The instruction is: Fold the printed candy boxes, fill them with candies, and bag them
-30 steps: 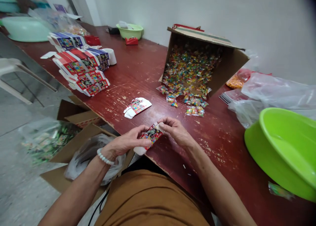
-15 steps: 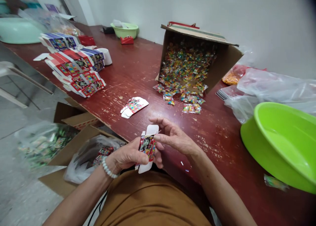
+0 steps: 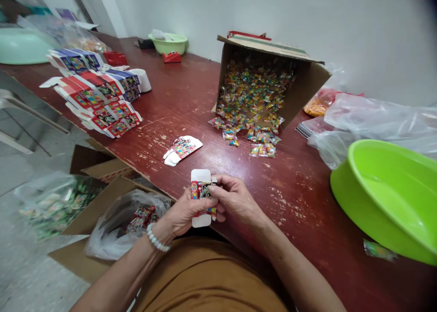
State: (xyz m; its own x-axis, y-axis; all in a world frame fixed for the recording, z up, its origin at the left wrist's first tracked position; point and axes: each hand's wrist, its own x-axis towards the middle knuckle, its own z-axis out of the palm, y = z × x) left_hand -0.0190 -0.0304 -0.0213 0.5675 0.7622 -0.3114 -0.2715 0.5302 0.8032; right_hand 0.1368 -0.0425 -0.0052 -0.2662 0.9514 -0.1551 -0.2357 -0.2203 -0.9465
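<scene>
A small printed candy box [image 3: 202,191], red with a dark cartoon figure, is held upright near my body at the table's front edge. Its white end flaps stick out at top and bottom. My left hand [image 3: 186,209] is closed around its lower left side, the thumb across the front. From the right, my right hand [image 3: 235,197] grips the same box, thumb on the printed face and fingers behind. Just beyond lies a small stack of flat printed boxes [image 3: 183,149]. Farther off, several wrapped candies [image 3: 262,149] lie before a tipped cardboard carton [image 3: 307,89] full of candies.
Stacked red and blue printed boxes [image 3: 102,98] stand at the left of the red table [image 3: 170,96]. A bright green basin [image 3: 358,198] sits at right beside plastic bags [image 3: 368,116]. Below the left edge, an open carton [image 3: 73,257] holds a bag of packets [image 3: 109,230].
My right hand has closed onto the box, its fingers apart before. The box has turned and shifted slightly left, showing more of another printed side.
</scene>
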